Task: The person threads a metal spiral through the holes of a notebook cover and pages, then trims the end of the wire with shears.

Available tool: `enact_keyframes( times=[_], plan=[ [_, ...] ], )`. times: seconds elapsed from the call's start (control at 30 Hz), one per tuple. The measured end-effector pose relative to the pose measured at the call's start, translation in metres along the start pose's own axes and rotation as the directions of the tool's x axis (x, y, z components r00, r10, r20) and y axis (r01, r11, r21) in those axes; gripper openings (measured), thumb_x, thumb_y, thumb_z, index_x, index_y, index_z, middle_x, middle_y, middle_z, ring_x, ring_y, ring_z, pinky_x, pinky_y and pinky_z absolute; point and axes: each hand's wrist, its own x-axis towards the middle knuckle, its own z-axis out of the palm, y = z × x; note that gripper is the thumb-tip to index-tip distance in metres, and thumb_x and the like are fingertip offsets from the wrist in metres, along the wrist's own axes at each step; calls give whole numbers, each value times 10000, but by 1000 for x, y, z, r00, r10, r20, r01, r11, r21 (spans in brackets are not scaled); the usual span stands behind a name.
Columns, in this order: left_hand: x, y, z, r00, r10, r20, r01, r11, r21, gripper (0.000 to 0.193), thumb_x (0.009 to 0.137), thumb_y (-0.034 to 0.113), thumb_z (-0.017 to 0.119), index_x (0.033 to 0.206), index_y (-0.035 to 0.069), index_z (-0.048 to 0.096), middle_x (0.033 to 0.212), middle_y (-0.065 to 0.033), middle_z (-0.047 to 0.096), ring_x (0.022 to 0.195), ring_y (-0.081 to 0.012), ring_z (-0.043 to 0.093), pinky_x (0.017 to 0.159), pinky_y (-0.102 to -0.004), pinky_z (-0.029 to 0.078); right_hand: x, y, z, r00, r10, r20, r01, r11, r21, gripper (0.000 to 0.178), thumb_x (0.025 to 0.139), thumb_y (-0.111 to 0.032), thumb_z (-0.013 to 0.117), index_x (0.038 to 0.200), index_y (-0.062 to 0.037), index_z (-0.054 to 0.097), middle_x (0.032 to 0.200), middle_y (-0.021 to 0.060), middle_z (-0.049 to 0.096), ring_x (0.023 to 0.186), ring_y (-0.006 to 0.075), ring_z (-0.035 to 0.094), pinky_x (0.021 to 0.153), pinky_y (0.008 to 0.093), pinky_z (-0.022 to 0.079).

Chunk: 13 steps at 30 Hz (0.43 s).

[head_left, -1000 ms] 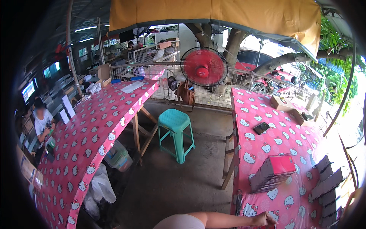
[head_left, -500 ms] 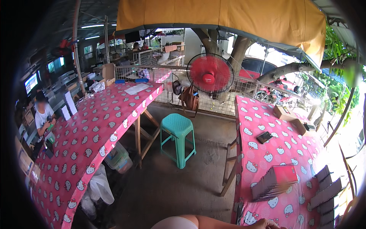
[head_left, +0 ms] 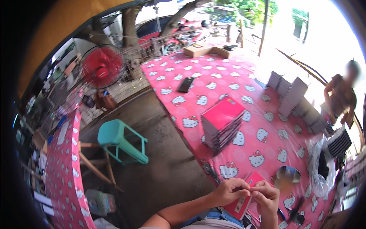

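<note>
My left hand (head_left: 230, 191) and my right hand (head_left: 266, 196) meet in front of me, at the near edge of a pink table. Fingers and thumbs are pinched together tip to tip; whatever lies between them is too small to make out. Directly under both hands is a red-covered notebook (head_left: 239, 209), partly hidden by them. A stack of red spiral notebooks (head_left: 223, 110) stands farther up the table. To the right of my hands lies a roundish grey-blue object (head_left: 288, 174), blurred.
Rows of spiral-bound notebooks (head_left: 293, 97) and a clear plastic bag (head_left: 321, 168) line the table's right side, where another person (head_left: 340, 95) stands. A black phone (head_left: 186, 84) and cardboard boxes (head_left: 198, 50) lie farther off. Leftward are a green stool (head_left: 111, 132) and red fan (head_left: 102, 65).
The view has swung right toward the notebook table. My left hand has come up into fuller sight, and my right hand now shows beside it, over the red notebook.
</note>
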Motion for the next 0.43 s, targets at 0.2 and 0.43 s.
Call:
enact_keyframes(
  times=[0.2,0.43],
  plan=[
    [22,1,-3,983,-19,182,-47,935,351,253,833,307,745,975,98,716,846,-15,676,823,-143,563,840,-306,393,-11,-6,-27,973,230,16,-231,973,27,66,829,17,682,846,74,653,741,99,666,637,128,612,583,248,497],
    [9,-5,-5,972,144,187,-236,605,761,194,865,282,700,970,121,681,866,-23,667,802,-161,572,871,-371,332,13,34,-42,891,436,122,-427,899,-99,226,820,-137,738,918,49,655,772,120,672,663,160,636,599,274,509]
  ],
)
